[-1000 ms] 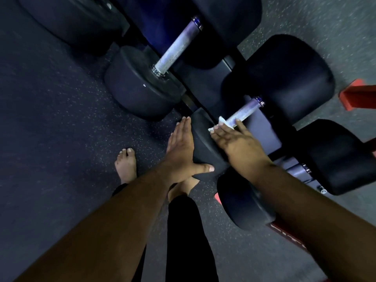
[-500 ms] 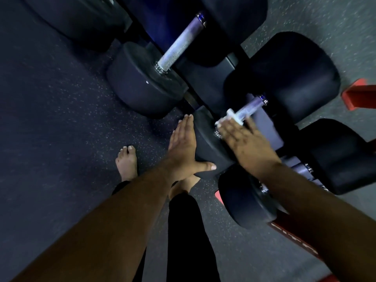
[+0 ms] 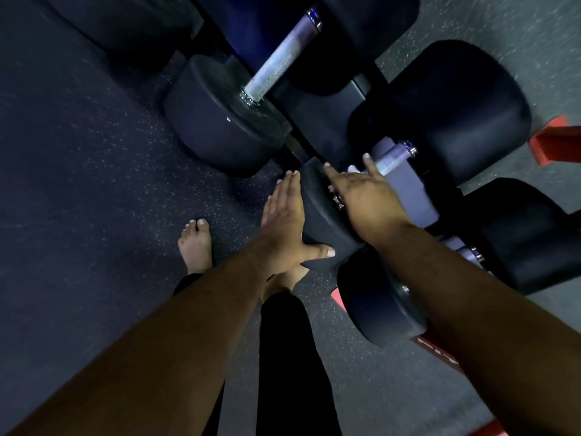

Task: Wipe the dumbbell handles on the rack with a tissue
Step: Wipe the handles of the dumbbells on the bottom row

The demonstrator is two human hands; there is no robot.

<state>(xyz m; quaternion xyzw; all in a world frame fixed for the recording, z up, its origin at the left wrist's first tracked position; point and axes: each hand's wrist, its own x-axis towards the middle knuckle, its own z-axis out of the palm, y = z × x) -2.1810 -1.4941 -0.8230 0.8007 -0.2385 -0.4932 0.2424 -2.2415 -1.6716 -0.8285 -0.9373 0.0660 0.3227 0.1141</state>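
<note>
On the middle dumbbell's handle point(image 3: 394, 156), right hand point(image 3: 366, 196) presses a white tissue point(image 3: 353, 169), fingers splayed; left hand point(image 3: 284, 225) lies flat against its near head point(image 3: 320, 215).

Bare speckled floor point(image 3: 78, 184) lies open left of the rack point(image 3: 320, 121); the upper dumbbell handle point(image 3: 279, 61) is exposed between its heads; the middle handle point(image 3: 394, 157) is crowded by the right hand point(image 3: 361, 196) and flanking black heads point(image 3: 456, 111).
</note>
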